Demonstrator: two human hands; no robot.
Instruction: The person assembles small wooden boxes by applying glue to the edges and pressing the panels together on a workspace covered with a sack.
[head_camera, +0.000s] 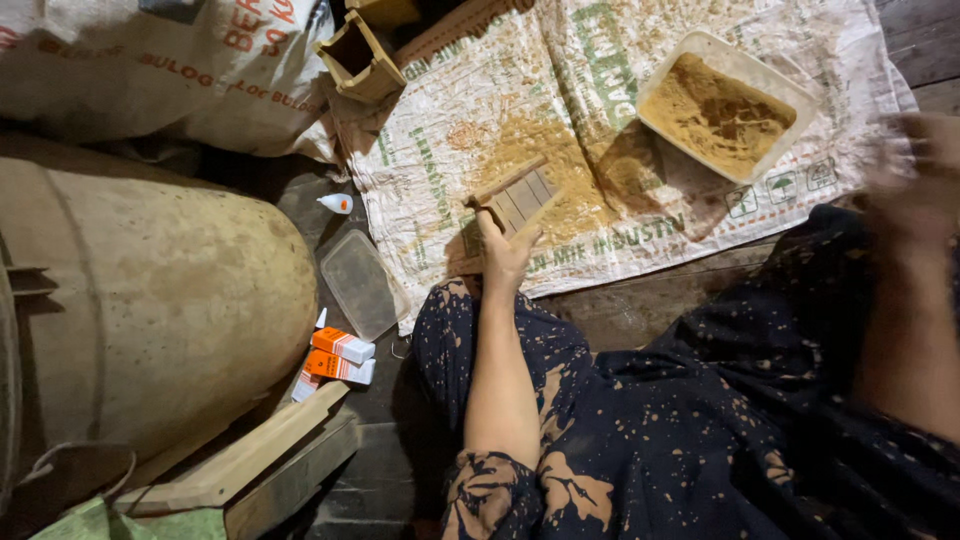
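Seen from above, looking down past a lap in dark spattered cloth. Left hand (503, 250) stretched forward, closed around the near end of a small wooden mould (518, 197) split into narrow slots. Mould resting on a printed woven sack (600, 130) spread flat over the floor, at the edge of a heap of tan powder (545, 160). Long axis of the mould running on a slant, from the near left up toward the far right, slotted face turned upward, far end pointing toward the powder heap. Mould lying straight ahead of the left hand, touching it, and well apart from the right.

Right hand (920, 190) raised at the far right edge, badly blurred; impossible to tell how far open or whether holding anything. Just ahead and to the left of that hand, a white rectangular tub (725, 105) filled with the same tan powder, sitting on the sack.

Off the sack to the left: a clear plastic lid (360, 285), a small white glue bottle (337, 203), two orange and white boxes (338, 358), a large rounded drum (150, 320).
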